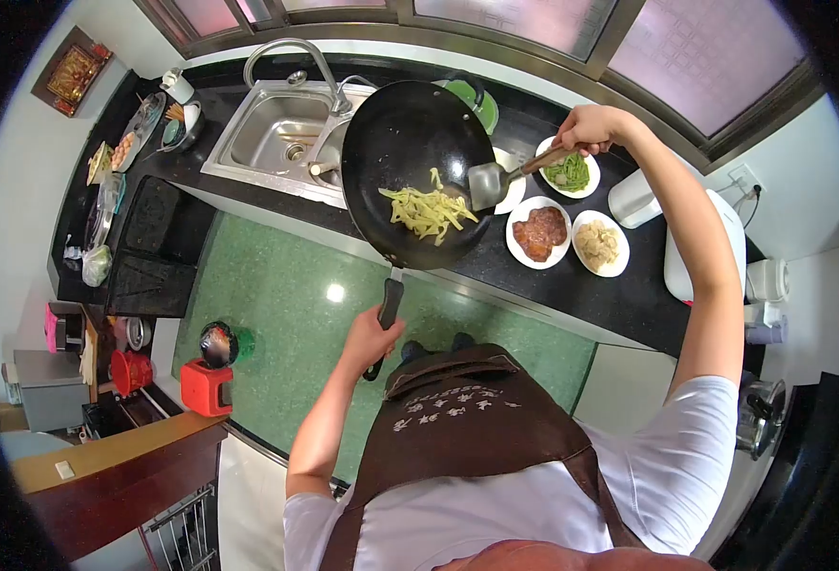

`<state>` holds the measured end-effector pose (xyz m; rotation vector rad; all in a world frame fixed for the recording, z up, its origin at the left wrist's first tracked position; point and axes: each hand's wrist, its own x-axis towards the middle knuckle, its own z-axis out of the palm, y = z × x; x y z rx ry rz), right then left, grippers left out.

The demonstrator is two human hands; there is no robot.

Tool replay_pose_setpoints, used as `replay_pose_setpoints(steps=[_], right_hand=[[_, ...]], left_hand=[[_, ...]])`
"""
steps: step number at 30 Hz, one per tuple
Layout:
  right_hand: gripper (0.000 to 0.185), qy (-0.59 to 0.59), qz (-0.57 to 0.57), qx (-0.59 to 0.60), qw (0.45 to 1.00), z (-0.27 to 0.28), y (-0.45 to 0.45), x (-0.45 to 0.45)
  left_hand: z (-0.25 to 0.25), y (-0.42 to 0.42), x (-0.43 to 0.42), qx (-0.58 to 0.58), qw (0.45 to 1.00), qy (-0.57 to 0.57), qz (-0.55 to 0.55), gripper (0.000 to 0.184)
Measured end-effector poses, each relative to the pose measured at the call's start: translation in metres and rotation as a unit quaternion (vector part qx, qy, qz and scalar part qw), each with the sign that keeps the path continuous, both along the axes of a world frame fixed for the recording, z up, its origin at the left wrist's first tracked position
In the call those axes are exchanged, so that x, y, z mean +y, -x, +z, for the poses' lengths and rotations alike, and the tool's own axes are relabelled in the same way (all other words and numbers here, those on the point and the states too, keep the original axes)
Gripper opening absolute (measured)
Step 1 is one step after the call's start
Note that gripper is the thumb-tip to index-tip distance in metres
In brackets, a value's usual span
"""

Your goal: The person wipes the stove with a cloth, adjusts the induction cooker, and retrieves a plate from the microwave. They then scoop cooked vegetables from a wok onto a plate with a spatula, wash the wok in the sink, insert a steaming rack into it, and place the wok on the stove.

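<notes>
My left hand (370, 341) is closed round the black handle of a large wok (405, 138). The wok sits over the counter's front edge, right of the sink. Pale yellow-green vegetable strips (427, 213) lie in a heap on its near side. My right hand (586, 130) grips the wooden handle of a metal spatula (487, 187). Its blade is at the wok's right rim, above or close to a white plate (512, 195) that is partly hidden. Whether the blade touches the rim, I cannot tell.
Near the spatula are plates of green vegetable pieces (572, 173), reddish-brown meat (540, 234) and pale pieces (597, 244). A white kettle (634, 200) stands to their right. The steel sink (281, 133) is on the left; a green container (473, 100) is behind the wok.
</notes>
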<state>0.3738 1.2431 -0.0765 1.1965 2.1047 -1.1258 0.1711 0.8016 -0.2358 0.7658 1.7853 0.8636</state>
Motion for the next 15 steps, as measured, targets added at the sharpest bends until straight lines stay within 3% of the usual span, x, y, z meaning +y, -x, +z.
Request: replay_pose_setpoints(steps=[3, 6, 11, 15], right_hand=[[0.036, 0.116, -0.05, 0.038, 0.991, -0.03, -0.02, 0.0], [0.036, 0.233, -0.08, 0.15, 0.957, -0.087, -0.048, -0.019], [0.043, 0.312, -0.175, 0.299, 0.885, -0.157, -0.057, -0.079], [0.044, 0.312, -0.243, 0.354, 0.847, -0.166, -0.051, -0.107]], left_hand=[[0.007, 0.004, -0.001, 0.002, 1.0, 0.005, -0.014, 0.019], [0.011, 0.003, 0.001, 0.008, 1.0, -0.003, -0.016, 0.019], [0.001, -0.008, 0.001, -0.016, 1.0, -0.011, 0.008, 0.019], [0.0, -0.016, 0.003, -0.055, 0.998, -0.007, 0.03, 0.019]])
